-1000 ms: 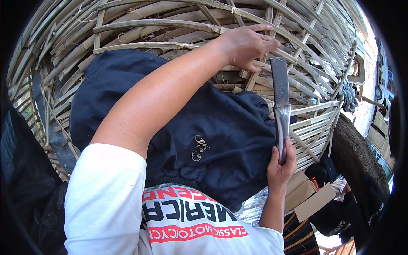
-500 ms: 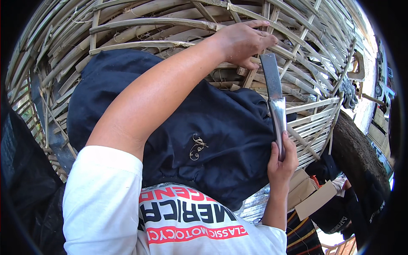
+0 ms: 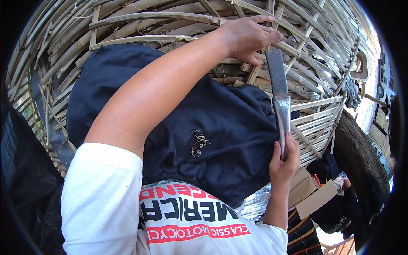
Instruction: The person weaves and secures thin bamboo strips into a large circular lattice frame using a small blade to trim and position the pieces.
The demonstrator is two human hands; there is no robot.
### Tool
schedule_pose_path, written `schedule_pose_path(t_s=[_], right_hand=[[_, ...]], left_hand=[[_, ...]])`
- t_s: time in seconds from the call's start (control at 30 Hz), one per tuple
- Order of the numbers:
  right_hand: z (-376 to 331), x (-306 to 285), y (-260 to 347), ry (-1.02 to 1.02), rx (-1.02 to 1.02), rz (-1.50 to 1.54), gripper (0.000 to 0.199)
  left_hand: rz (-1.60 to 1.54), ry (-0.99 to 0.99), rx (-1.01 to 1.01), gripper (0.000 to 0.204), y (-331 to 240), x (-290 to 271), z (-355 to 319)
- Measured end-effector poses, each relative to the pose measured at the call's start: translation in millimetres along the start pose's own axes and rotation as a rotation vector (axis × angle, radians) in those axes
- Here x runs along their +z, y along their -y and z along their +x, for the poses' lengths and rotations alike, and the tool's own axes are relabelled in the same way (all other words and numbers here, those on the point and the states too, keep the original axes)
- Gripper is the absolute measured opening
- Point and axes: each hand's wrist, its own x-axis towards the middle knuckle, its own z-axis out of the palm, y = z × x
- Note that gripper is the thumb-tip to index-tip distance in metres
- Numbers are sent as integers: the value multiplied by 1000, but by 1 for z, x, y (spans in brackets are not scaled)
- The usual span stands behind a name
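- Nearest, the right hand (image 3: 282, 163) sits just below the dark cloth (image 3: 204, 127) that drapes the lap, its fingers wrapped tight round the handle of a long cleaver-like knife (image 3: 278, 91), thumb laid along the grip.
- Since a second ago the blade has drifted a little leftward across the view, and the left forearm has shifted with it; by my reading the strip is being held steady for a cut, though no cut shows.
- Over the cloth's right edge the knife rises upright, its dark tip ending right under the left hand's fingertips, close but seemingly not touching.
- Beyond the cloth's far edge, the left hand (image 3: 246, 38) reaches onto the woven bamboo basket frame (image 3: 148, 25), fingers loosely spread and curled, pressing on a bamboo strip (image 3: 259, 63).
- A curl of shaving (image 3: 199, 143) lies on the cloth's middle.
- Right of the cloth, lower, a cardboard box (image 3: 312, 197).
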Motion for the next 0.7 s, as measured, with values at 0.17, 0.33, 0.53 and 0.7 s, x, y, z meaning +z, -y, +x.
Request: schedule_pose_path(t_s=[0.17, 0.33, 0.53, 0.7], right_hand=[[5, -1, 5, 91, 96, -79, 36], [-4, 7, 6, 9, 316, 37, 55], [6, 29, -4, -209, 357, 16, 50], [16, 46, -13, -467, 484, 170, 45]], left_hand=[[-7, -34, 19, 77, 3, -1, -1], [-74, -31, 5, 79, 0, 2, 2], [-54, -7, -6, 81, 1, -3, -2], [-86, 51, -5, 81, -1, -5, 4]])
